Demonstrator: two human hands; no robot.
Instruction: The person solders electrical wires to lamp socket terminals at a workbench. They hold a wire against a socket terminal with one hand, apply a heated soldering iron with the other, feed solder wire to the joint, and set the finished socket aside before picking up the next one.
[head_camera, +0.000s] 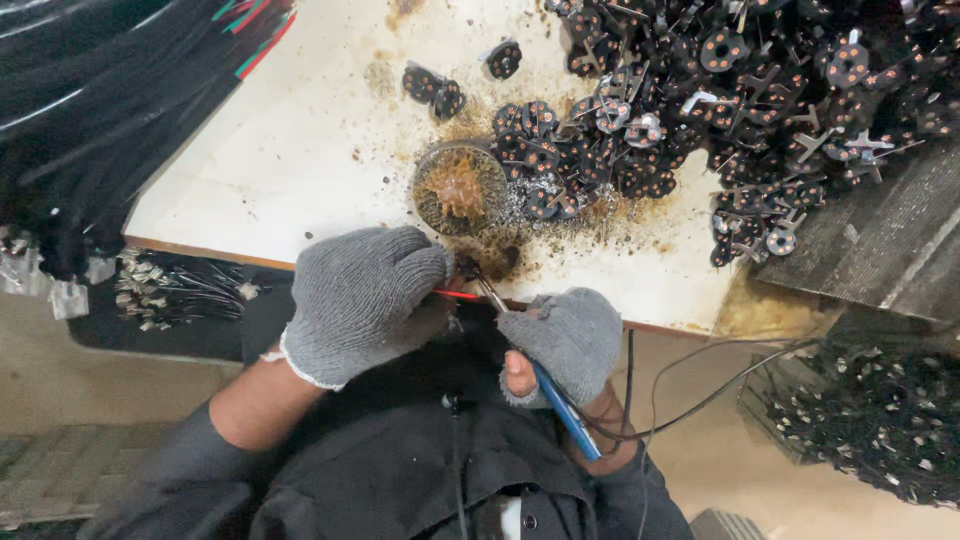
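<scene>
Left hand (360, 298): grey glove, fingers curled shut over a red wire (458, 295) at the table (300, 140) edge.
Right hand (568, 340): fingers pinching a blue-handled iron (560, 405), tip at 11 o'clock.
Joint: between the hands, hidden by gloves.
Risk: the hot tip may scorch the glove if it slips.
Tin (459, 187): at 12 o'clock, brown residue.

A stained white desk over a pale, bare floor

Beyond the fingers spreads the white desk (300, 150), its top browned and gritty towards the middle, its wooden edge running just beside them. Below lies a beige floor (60, 380), with a ribbed dark mat (900, 240) off to the right. The light is even and flat.
</scene>
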